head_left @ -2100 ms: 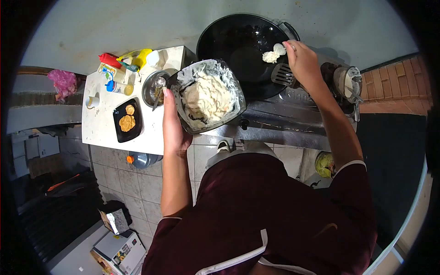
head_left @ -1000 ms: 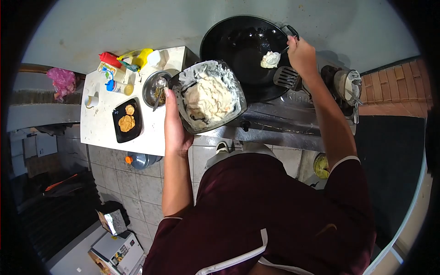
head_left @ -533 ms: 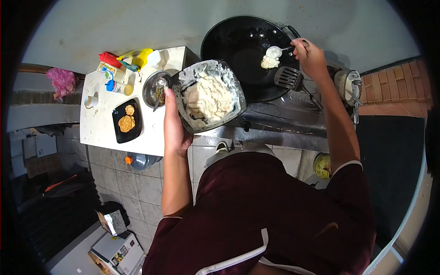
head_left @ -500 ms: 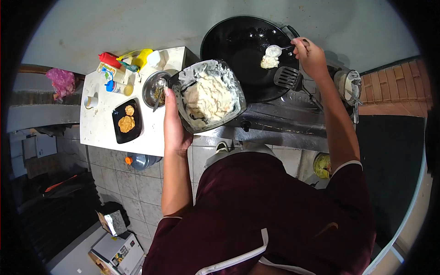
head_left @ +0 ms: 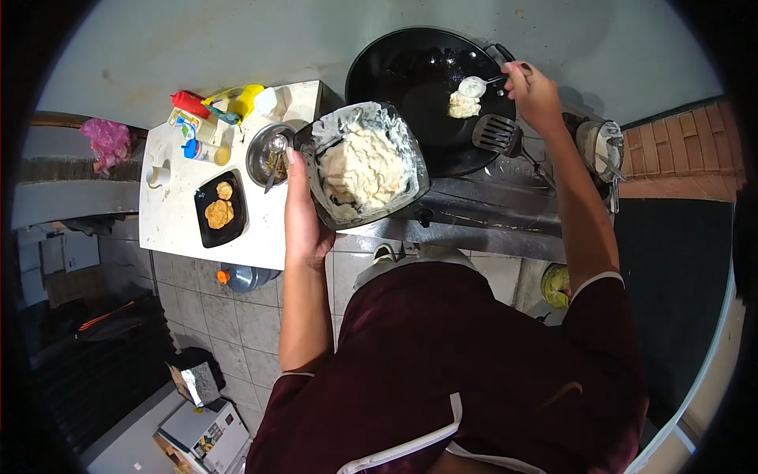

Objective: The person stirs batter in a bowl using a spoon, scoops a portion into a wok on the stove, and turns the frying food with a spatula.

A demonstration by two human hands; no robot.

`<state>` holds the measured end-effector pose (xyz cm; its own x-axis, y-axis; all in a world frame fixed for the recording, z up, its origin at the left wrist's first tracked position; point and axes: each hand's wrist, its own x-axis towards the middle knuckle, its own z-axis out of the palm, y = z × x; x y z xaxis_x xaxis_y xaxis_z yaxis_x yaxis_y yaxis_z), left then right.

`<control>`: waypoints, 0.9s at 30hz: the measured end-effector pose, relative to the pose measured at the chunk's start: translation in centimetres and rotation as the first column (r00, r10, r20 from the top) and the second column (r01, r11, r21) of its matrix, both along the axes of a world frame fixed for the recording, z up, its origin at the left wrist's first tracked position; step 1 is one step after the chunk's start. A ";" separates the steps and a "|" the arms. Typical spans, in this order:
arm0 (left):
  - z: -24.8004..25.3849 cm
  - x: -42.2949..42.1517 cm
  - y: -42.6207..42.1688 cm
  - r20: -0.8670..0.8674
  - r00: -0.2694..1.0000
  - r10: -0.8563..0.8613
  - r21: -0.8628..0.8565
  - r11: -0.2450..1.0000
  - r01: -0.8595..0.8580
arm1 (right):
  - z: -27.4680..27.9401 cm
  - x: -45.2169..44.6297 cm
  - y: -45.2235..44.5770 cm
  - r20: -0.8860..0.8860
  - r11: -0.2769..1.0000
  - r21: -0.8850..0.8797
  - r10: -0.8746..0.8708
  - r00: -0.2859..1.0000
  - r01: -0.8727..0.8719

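Observation:
My left hand [head_left: 304, 217] is closed on the side of a dark square bowl [head_left: 412, 150], thumb over its rim. Thick white batter [head_left: 363, 170] fills much of the bowl and smears its walls. Over the black wok [head_left: 395, 79], my right hand [head_left: 530, 93] grips the handle of a spoon [head_left: 472, 87] whose head is coated in batter. A lump of batter [head_left: 463, 106] sits just below the spoon head, in the wok; whether the two touch I cannot tell. Near my right forearm, a slotted spatula [head_left: 497, 134] rests across the wok's edge.
A white table [head_left: 170, 213] at left bears a black plate [head_left: 209, 235] with fried pieces [head_left: 219, 213], a metal bowl [head_left: 257, 158] with a spoon, a red-capped bottle [head_left: 189, 103] and a blue-capped jar [head_left: 207, 151]. Right of the wok stands a metal pot [head_left: 588, 142] with utensils.
The bowl in my left hand has shifted very slightly right. My right hand and the spoon stay almost in place over the wok.

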<state>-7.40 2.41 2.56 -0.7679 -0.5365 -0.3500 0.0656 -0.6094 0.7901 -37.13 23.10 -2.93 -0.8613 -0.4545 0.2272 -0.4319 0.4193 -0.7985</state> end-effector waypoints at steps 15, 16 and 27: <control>0.2 -0.3 0.2 -0.014 1.000 -0.004 0.019 1.000 0.005 | 0.7 0.3 -0.4 -0.104 0.999 0.052 0.018 0.994 -0.013; 0.3 -0.2 0.2 -0.014 1.000 -0.003 0.019 1.000 0.003 | 0.7 0.2 -0.4 -0.097 0.997 0.061 0.057 0.994 -0.051; 0.4 -0.5 0.3 0.016 1.000 -0.015 0.009 1.000 0.015 | 0.3 0.7 -0.6 -0.144 0.996 0.047 0.080 0.986 -0.074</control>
